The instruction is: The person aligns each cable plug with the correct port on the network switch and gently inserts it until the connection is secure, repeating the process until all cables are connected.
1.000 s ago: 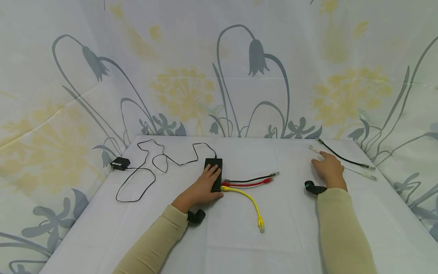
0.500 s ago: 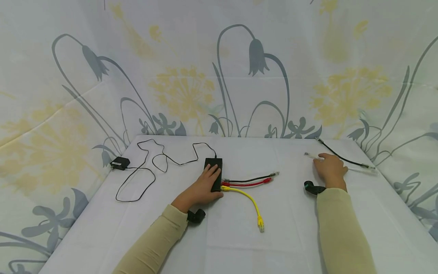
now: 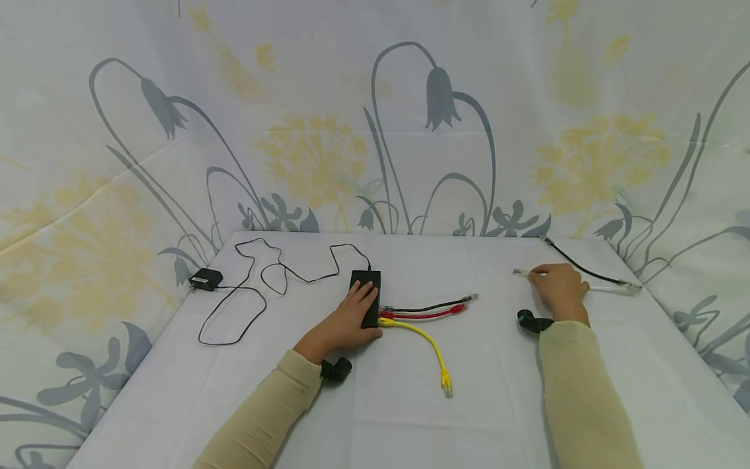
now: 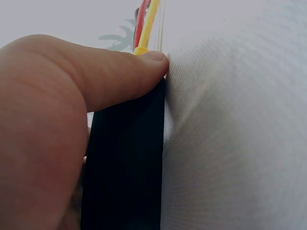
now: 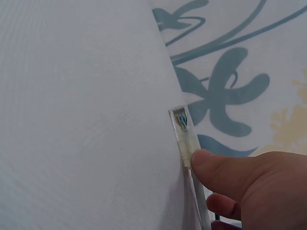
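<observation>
My left hand point(image 3: 349, 314) lies on a black box point(image 3: 368, 281) at the middle of the table, the thumb point(image 4: 120, 76) pressed along its right side. Black point(image 3: 433, 305), red point(image 3: 428, 316) and yellow point(image 3: 432, 345) cables run out of the box to the right. My right hand point(image 3: 559, 286) is at the far right and pinches a white cable point(image 3: 609, 288) just behind its clear plug point(image 5: 181, 125). The plug point(image 3: 518, 272) points left, and the cable's tail trails right on the cloth.
A loose black cable point(image 3: 580, 266) lies behind the right hand, near the table's back right corner. A thin black power cord point(image 3: 275, 273) loops from the box to an adapter point(image 3: 205, 279) at the left edge. White cloth point(image 3: 498, 391) covers the table; flowered curtains hang around it.
My right hand closed on the white cable and drew it left and slightly nearer; the plug end now points left. The left hand and the box have not moved.
</observation>
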Demonstrator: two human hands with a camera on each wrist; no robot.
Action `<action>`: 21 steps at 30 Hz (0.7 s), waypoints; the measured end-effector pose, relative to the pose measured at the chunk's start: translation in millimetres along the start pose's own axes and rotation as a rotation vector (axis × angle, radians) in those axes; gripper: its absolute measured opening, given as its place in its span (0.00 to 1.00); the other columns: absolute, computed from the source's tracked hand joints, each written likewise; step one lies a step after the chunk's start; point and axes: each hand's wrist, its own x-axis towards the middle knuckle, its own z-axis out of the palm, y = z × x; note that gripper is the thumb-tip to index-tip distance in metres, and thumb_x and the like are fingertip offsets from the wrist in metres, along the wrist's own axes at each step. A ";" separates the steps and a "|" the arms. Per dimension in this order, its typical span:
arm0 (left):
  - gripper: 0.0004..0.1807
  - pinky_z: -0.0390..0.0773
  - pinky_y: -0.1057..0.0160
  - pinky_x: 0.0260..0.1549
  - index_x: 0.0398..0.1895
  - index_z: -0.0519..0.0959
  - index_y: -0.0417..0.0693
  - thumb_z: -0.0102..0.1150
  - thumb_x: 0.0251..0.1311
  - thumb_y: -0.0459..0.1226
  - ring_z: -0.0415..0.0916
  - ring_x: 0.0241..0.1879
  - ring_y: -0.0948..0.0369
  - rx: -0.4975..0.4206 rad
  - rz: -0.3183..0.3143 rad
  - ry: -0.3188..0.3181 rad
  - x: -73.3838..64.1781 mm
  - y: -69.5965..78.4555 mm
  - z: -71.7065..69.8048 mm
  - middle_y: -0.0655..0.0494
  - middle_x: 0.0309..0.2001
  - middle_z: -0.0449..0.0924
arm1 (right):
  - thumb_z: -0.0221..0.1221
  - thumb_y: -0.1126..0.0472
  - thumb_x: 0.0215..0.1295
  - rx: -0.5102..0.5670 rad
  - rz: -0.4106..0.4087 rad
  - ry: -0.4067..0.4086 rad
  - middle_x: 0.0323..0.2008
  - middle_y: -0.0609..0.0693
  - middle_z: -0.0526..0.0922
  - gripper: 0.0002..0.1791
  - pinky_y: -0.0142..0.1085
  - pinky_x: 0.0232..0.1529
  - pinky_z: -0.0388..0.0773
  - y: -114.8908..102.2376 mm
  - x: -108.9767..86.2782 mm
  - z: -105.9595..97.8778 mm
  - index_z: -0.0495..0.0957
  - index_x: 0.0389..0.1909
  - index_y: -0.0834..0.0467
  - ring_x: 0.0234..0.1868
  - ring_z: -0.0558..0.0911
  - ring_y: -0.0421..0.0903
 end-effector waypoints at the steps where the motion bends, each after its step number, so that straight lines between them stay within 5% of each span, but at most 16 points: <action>1: 0.47 0.49 0.45 0.73 0.77 0.49 0.47 0.60 0.61 0.53 0.30 0.78 0.48 0.002 -0.001 -0.001 0.0 0.1 0.1 0.50 0.79 0.40 | 0.50 0.50 0.70 -0.005 -0.013 0.000 0.59 0.71 0.71 0.21 0.70 0.54 0.55 -1.1 -0.5 -0.2 0.80 0.53 0.58 0.58 0.65 0.76; 7: 0.48 0.49 0.45 0.73 0.77 0.49 0.47 0.60 0.61 0.53 0.30 0.78 0.48 0.001 -0.003 -0.001 0.8 -0.5 0.6 0.50 0.79 0.40 | 0.54 0.52 0.68 -0.032 -0.063 -0.019 0.56 0.68 0.75 0.18 0.66 0.46 0.62 -7.4 -0.6 -1.0 0.80 0.51 0.59 0.55 0.70 0.73; 13: 0.48 0.49 0.45 0.73 0.77 0.49 0.46 0.60 0.61 0.53 0.30 0.78 0.47 -0.005 0.003 -0.004 1.5 -1.8 1.5 0.50 0.79 0.40 | 0.54 0.56 0.68 0.000 -0.085 -0.039 0.51 0.67 0.77 0.16 0.66 0.49 0.59 -11.2 -2.0 1.6 0.78 0.48 0.63 0.52 0.72 0.68; 21: 0.48 0.49 0.45 0.73 0.77 0.49 0.46 0.60 0.61 0.53 0.30 0.78 0.48 -0.002 0.003 0.003 1.0 -1.3 1.4 0.51 0.79 0.40 | 0.53 0.58 0.69 -0.017 -0.086 -0.070 0.54 0.67 0.78 0.19 0.63 0.46 0.62 -19.7 -6.8 -0.9 0.78 0.54 0.64 0.54 0.72 0.70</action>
